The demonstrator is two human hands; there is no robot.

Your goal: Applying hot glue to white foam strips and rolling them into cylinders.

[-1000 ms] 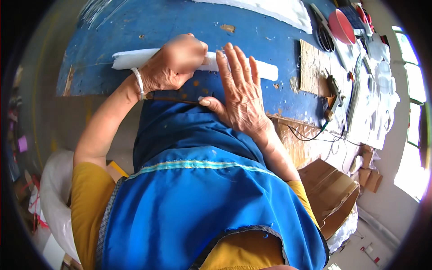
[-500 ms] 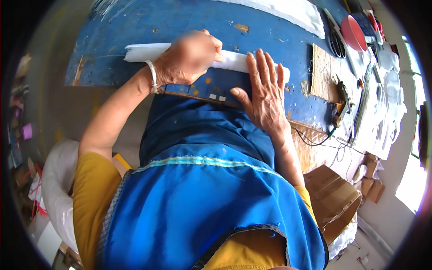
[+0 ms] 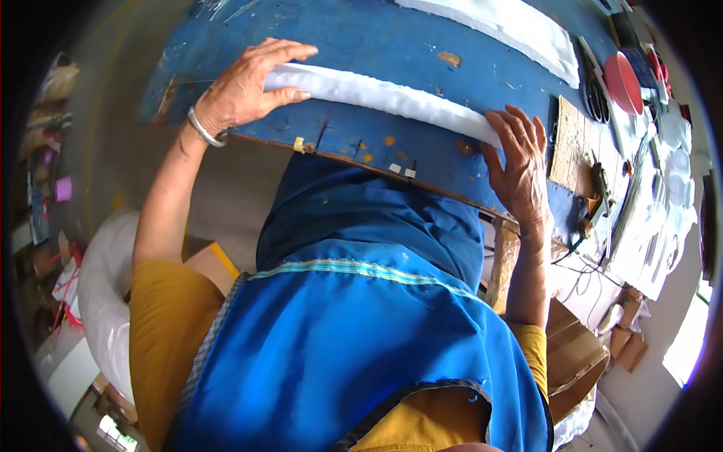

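Observation:
A long white padded strip [image 3: 392, 98] lies across the worn blue table [image 3: 392, 38]. My left hand [image 3: 245, 87] rests on the strip's left end, fingers spread flat, thumb under its near edge. My right hand [image 3: 520, 162] lies flat at the strip's right end, fingertips touching it, palm on the table's near edge. A silver bangle [image 3: 202, 128] circles my left wrist. My blue apron [image 3: 361, 301] fills the lower middle.
A second white padded piece [image 3: 512, 26] lies at the table's far side. A red round lid [image 3: 623, 81], a wooden board [image 3: 572, 143], wires and white sheets [image 3: 663, 203] crowd the right. Cardboard boxes [image 3: 576, 354] sit low right, a white sack [image 3: 105, 279] low left.
Both hands have slid apart along the strip: the left to its left end, the right to its right end. The strip now lies stretched out longer between them.

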